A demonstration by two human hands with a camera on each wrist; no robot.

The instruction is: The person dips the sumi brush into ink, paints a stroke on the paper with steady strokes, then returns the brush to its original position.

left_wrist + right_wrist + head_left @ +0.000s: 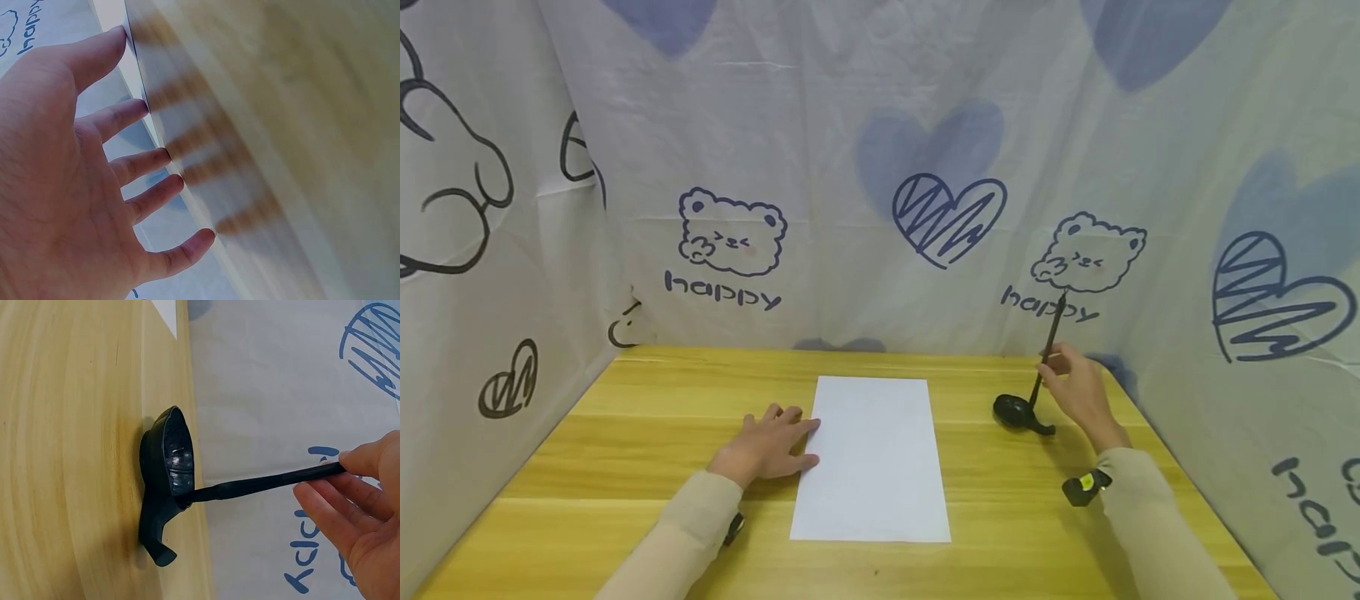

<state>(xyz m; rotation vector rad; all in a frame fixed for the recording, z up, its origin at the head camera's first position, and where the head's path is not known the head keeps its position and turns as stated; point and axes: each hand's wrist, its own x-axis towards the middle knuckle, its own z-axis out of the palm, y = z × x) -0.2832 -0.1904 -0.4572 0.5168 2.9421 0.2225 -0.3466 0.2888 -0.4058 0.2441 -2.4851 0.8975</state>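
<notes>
A white sheet of paper (874,467) lies flat on the table. My left hand (764,448) rests at its left edge, with thumb and a fingertip on the paper. The left wrist view shows that hand (69,169) with its fingers spread and fingertips touching the surface. To the right of the paper, my right hand (1081,393) pinches a thin dark brush (1050,342) between thumb and fingers. The brush slants down, its lower end at the rim of a small black dish (165,453) with ridges inside and a curved tail; the tip itself is hard to make out.
The yellow wood-grain table (625,467) reaches back to a hanging white cloth (842,275) printed with hearts and bears. More cloth hangs along the left and right sides. A dark camera (1084,487) is strapped to the right wrist.
</notes>
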